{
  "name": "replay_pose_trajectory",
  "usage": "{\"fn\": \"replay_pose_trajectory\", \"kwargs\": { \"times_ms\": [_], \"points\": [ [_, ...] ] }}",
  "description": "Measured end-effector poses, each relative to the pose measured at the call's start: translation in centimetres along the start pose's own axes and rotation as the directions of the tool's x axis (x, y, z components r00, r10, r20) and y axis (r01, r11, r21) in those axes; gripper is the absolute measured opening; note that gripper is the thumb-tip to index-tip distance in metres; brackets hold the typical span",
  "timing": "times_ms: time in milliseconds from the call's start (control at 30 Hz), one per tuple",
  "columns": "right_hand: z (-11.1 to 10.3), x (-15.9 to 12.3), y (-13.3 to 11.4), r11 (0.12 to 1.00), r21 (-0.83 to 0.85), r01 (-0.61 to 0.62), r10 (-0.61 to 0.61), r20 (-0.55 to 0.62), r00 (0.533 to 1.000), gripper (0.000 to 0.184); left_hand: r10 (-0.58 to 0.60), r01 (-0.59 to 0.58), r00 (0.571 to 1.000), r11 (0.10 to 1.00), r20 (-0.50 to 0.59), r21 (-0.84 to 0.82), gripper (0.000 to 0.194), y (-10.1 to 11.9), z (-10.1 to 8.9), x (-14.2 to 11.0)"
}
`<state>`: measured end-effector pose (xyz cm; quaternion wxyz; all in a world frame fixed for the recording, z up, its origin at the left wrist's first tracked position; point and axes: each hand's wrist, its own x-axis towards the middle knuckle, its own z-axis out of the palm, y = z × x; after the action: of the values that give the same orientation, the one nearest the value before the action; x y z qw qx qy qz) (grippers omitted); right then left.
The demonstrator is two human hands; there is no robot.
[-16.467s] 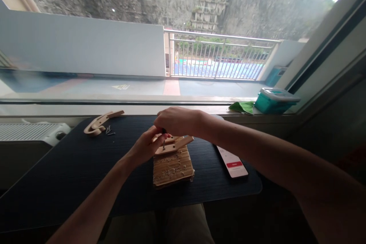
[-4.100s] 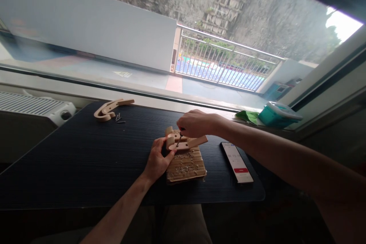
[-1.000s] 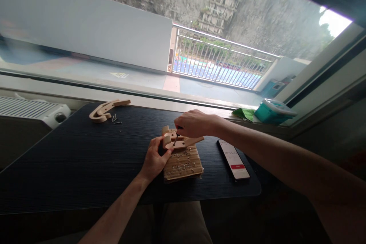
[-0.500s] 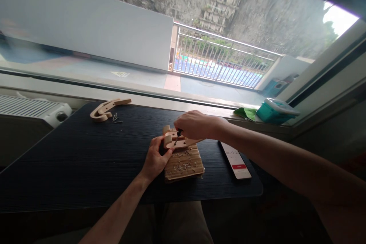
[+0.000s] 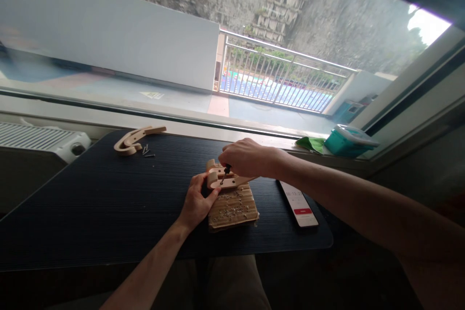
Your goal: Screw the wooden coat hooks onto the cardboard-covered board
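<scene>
Right hand wrapped round driver, shaft slanting to hole in near hook. Left hand, earlier up at driver, now clamps hook's curled end; driver seems steady enough one-handed. Hook lies on cardboard, on dark table. Left: loose wooden pieces, screws. Right: phone; beyond, lidded teal box, contents unclear.

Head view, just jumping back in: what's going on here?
The person's right hand holds a screwdriver, its tip down at the near wooden hook. The left hand grips that hook's curled end, on a cardboard block. A second hook sits just behind. Loose screws and more curved wood lie toward the table's far left.
</scene>
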<state>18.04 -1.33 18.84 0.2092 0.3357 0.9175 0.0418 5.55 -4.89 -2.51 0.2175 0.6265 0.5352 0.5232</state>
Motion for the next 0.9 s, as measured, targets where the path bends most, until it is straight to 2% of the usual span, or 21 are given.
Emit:
{"fn": "replay_pose_trajectory", "kwargs": {
  "times_ms": [233, 500, 633, 767, 900],
  "points": [
    [0.9, 0.6, 1.0, 0.992, 0.125, 0.011, -0.012, 0.006, 1.000, 0.026, 0.002, -0.002, 1.000, 1.000, 0.003, -0.001, 0.035, -0.1, 0.0, 0.0],
    [1.5, 0.5, 2.7, 0.942, 0.326, -0.082, 0.054, 0.092, 0.994, 0.030, -0.018, 0.018, 1.000, 1.000, -0.004, -0.008, 0.035, 0.0, 0.1, 0.0],
    [1.7, 0.8, 2.8, 0.946, 0.304, -0.108, 0.067, 0.141, 0.988, 0.031, -0.008, 0.008, 1.000, 1.000, -0.012, -0.011, 0.035, 0.0, 0.1, 0.0],
    [1.0, 0.8, 2.5, 0.970, 0.218, -0.105, 0.069, 0.165, 0.984, 0.038, -0.007, 0.007, 1.000, 1.000, -0.015, -0.010, 0.035, 0.0, 0.1, 0.0],
    [-0.2, 0.4, 2.0, 0.989, 0.117, -0.088, 0.073, 0.121, 0.990, 0.046, -0.014, 0.014, 1.000, 1.000, -0.013, 0.006, 0.035, -0.1, 0.1, 0.0]
  ]
}}
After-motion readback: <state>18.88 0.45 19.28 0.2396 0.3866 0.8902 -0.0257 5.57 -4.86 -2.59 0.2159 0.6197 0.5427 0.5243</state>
